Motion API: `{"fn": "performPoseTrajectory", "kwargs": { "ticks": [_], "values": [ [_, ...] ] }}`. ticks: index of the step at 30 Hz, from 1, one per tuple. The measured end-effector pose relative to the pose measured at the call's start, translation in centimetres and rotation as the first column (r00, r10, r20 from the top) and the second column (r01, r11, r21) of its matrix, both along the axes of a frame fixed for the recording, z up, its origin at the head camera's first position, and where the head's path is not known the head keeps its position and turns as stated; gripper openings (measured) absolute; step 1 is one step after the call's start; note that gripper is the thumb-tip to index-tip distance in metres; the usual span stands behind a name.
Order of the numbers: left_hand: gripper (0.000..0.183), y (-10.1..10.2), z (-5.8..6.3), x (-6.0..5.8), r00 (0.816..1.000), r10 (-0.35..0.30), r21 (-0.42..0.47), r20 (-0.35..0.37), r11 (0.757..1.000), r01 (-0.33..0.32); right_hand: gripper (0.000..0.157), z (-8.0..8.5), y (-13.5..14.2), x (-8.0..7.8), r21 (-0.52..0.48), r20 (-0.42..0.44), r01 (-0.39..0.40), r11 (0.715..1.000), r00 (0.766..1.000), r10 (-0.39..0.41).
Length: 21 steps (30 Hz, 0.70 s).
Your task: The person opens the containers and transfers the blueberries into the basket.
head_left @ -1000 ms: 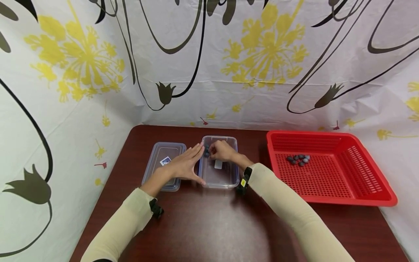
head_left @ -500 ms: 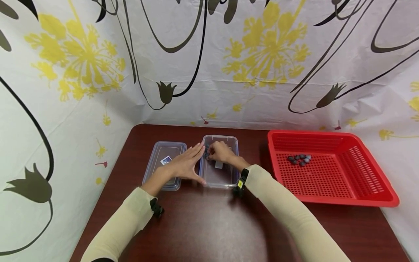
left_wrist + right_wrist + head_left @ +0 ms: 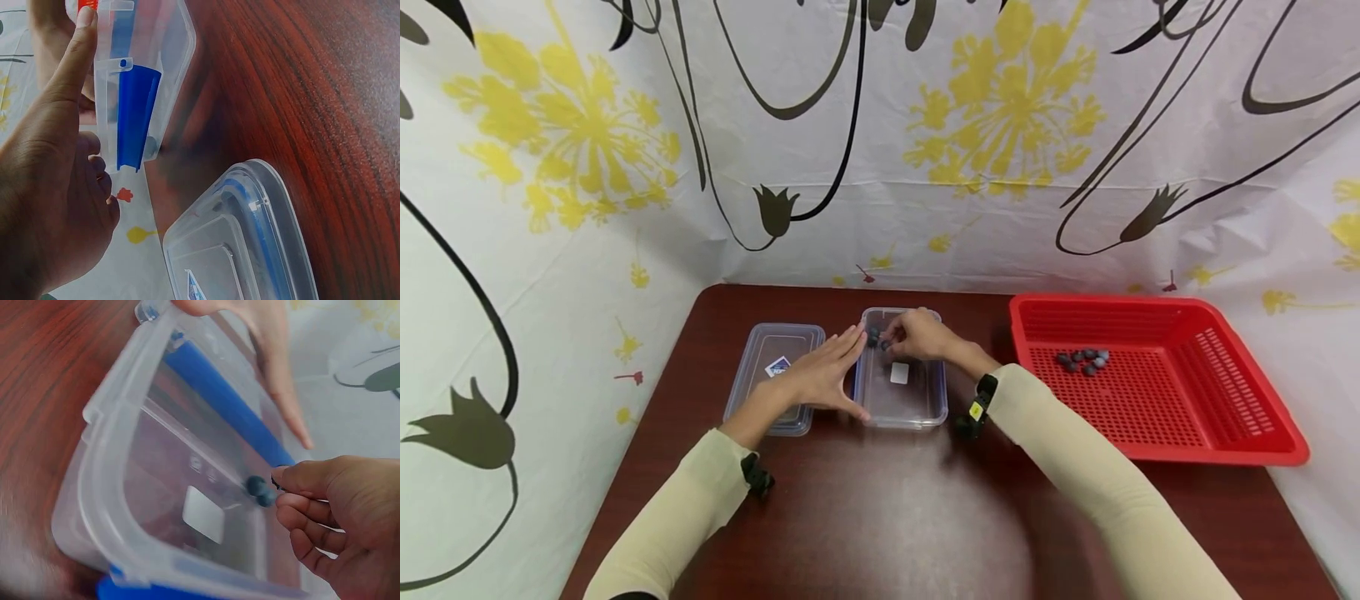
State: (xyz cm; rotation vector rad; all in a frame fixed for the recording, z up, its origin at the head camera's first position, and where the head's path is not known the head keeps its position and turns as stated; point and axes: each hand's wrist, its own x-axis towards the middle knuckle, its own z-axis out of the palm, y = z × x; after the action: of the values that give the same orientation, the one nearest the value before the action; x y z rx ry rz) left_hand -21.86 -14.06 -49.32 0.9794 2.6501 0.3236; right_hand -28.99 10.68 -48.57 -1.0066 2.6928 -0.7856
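Note:
A clear plastic box (image 3: pixel 901 408) with blue side clips stands lidless at the table's middle. My left hand (image 3: pixel 820 375) spans its left side, fingers straight along the rim and thumb at the near corner. Over the box's far half, my right hand (image 3: pixel 922 335) pinches a small dark blueberry (image 3: pixel 276 481) between thumb and forefinger, mostly hidden by the fingertips. Several blueberries (image 3: pixel 257 489) lie in the box by its left wall, just past those fingertips. A white label (image 3: pixel 899 372) shows on the box's floor.
Left of the box lies a clear lidded container (image 3: pixel 748 375) with a blue-and-white sticker, partly under my left forearm. A red perforated basket (image 3: pixel 1150 454) stands at the right, holding several more blueberries (image 3: pixel 1082 361). A patterned sheet (image 3: pixel 850 225) hangs behind the brown table (image 3: pixel 880 517).
My right hand has drawn back slightly to the right and away from the left wall, uncovering the white label. The left hand stays at the box's rim.

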Motion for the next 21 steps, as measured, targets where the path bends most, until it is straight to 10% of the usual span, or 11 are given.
{"fn": "performPoseTrajectory", "kwargs": {
  "ticks": [21],
  "values": [
    [0.143,-0.1,-0.1,-0.1,1.000,-0.005,0.021,0.004,1.000,0.005,0.014,7.9,11.1,1.6,0.012,-0.110,-0.082,0.997,0.990,0.083]
  ]
}}
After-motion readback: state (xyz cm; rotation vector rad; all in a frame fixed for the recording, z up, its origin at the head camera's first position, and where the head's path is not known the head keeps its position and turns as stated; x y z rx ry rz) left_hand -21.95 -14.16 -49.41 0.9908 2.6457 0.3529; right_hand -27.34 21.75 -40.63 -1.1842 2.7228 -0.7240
